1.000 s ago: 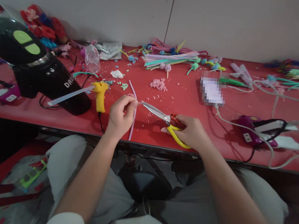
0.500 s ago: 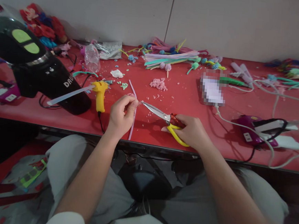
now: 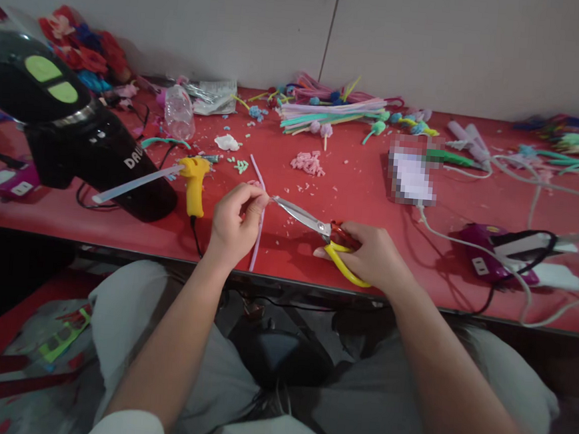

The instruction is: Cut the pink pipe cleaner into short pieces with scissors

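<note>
My knees, in grey trousers (image 3: 136, 312), sit below the edge of the red table (image 3: 351, 195), and both my forearms reach over it. My right hand (image 3: 367, 250) is wrapped around the handles of a pair of scissors (image 3: 302, 217), one handle yellow and the other red. The blades look nearly together and point left, their tips right by my left fingertips. My left hand (image 3: 236, 219) is closed in a pinch, thumb against forefinger, on a small pink piece (image 3: 269, 199) — too tiny there for me to make out its shape, or to tell whether the blades touch it. A thin lilac stem (image 3: 255, 248) lies on the table, running beneath my left fingers and showing on both sides of them; whether they touch it I cannot tell.

To my right rests a purple power socket (image 3: 487, 252) with cables around it. To my left is a yellow glue gun (image 3: 195, 193), a translucent glue stick (image 3: 139, 184) jutting from its back, and beside it a big black device (image 3: 108, 156) leans. Beyond my hands lie green clippings (image 3: 241, 166) and a pile of pink clippings (image 3: 308, 163). Farther off — near the pale wall (image 3: 433, 48) — are a clear bottle (image 3: 179, 115) and a bundle of pastel stems (image 3: 332, 117).
</note>
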{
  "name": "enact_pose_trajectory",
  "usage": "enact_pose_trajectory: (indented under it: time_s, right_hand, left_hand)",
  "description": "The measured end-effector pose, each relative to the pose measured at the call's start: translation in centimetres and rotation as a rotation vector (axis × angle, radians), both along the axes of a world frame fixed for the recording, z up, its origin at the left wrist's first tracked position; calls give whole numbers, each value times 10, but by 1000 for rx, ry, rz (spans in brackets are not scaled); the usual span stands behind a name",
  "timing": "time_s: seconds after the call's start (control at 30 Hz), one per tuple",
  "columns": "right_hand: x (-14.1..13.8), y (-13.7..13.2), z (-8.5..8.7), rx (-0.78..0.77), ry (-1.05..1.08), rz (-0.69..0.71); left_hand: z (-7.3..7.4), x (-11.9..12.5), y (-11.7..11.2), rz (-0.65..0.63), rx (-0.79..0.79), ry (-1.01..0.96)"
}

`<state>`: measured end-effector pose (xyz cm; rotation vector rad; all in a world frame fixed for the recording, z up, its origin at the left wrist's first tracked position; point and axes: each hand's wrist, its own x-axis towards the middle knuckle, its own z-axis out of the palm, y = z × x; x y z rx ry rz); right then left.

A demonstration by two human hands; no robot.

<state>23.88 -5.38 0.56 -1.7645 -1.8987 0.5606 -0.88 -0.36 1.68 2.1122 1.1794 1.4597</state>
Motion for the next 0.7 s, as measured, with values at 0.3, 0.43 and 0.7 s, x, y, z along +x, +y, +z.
enact_pose_trajectory:
  time_s: [0.3, 0.43, 0.7]
  right_hand:
    - [-1, 1, -1, -4, -7, -44]
    - [0, -2, 1, -23, 36, -15]
    - [-1, 1, 0, -35, 13, -25]
  left_hand:
    - [0, 1, 0, -15, -5, -9]
    - [0, 0, 0, -12, -12, -16]
    - [-1, -1, 1, -10, 5, -5]
